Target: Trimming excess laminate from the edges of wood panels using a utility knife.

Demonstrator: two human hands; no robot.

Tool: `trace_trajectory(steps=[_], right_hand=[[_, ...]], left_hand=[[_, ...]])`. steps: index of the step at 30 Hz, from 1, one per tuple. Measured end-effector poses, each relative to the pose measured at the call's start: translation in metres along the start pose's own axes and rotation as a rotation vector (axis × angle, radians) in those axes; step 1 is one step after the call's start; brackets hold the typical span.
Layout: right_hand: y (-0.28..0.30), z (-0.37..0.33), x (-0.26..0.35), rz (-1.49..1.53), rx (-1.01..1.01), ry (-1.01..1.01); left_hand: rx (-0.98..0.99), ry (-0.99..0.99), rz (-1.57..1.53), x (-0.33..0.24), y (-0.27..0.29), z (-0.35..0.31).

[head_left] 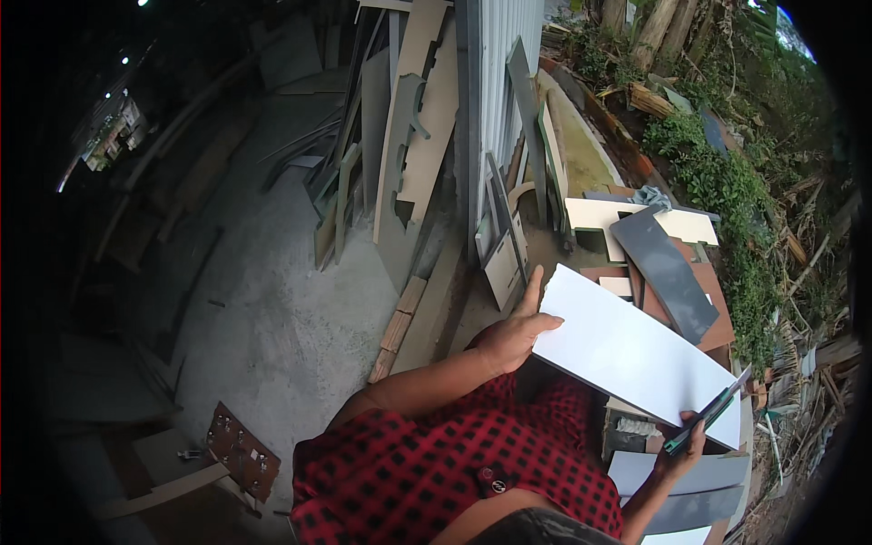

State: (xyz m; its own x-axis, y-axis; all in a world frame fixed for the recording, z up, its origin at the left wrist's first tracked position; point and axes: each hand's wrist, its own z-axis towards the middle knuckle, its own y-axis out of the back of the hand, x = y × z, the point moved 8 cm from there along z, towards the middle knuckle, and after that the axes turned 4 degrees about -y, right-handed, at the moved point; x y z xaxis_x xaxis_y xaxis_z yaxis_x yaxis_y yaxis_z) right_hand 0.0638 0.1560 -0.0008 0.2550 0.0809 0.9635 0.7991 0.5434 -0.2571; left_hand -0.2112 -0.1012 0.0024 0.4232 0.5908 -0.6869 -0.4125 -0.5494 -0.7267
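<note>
A long white board (636, 350) with a dark edge slants across in front of me. My left hand (516, 338) grips its left end, thumb on the white face and a finger stretched along the end edge. My right hand (688, 447) is at the board's lower right end, closed around a slim green-and-black knife (704, 422) that looks like a utility cutter. The knife's tip points up and to the right, over the board's end. Whether some right fingers also bear on the board's underside is hidden.
Grey and brown offcut boards (668, 272) lie piled beyond the white board; more grey sheets (677, 481) lie below my right hand. Tall panels (427, 118) lean beside a pale corrugated wall (509, 100). Left is a concrete floor (272, 300) with a brown board (243, 451) bearing small metal fittings.
</note>
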Motion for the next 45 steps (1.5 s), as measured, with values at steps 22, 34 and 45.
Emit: trace_trajectory(steps=[22,34,45], right_hand=[[-0.042,0.009,-0.012,-0.048,0.049,-0.192],[-0.059,0.012,-0.022,-0.052,0.082,-0.265],[-0.059,0.023,-0.036,-0.041,0.064,-0.357]], left_hand=[[0.586,0.087,0.945,0.000,0.040,-0.031],[0.476,-0.021,1.485,-0.030,0.029,-0.035],[0.429,-0.096,1.932,-0.046,0.010,-0.038]])
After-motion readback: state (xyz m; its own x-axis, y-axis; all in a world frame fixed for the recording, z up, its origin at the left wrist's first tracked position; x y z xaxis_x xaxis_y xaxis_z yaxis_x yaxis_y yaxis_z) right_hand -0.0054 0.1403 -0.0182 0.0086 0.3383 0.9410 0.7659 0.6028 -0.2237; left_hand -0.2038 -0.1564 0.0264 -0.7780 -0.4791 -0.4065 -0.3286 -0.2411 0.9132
